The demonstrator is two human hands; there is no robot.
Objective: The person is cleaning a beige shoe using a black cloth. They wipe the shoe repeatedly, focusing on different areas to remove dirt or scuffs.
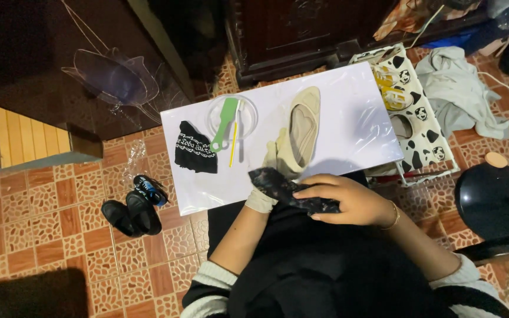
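My left hand (pixel 273 171) wears a pale beige glove and grips a beige flat shoe (pixel 303 126) that lies lengthwise on the white tabletop (pixel 354 118). My right hand (pixel 349 197) is bare, with a thin bracelet at the wrist, and its fingers press down on a dark patterned cloth (pixel 284 187) at the table's near edge. The cloth lies partly over the gloved hand. A black cloth with white lettering (pixel 194 148) rests on the table's left part.
A clear round dish (pixel 248 107) on the table holds a green-handled brush (pixel 225 125), a yellow stick and a pale tool. A cow-print rack (pixel 419 126) stands to the right, black shoes (pixel 132 211) on the tiled floor to the left, a black stool (pixel 493 200) at right.
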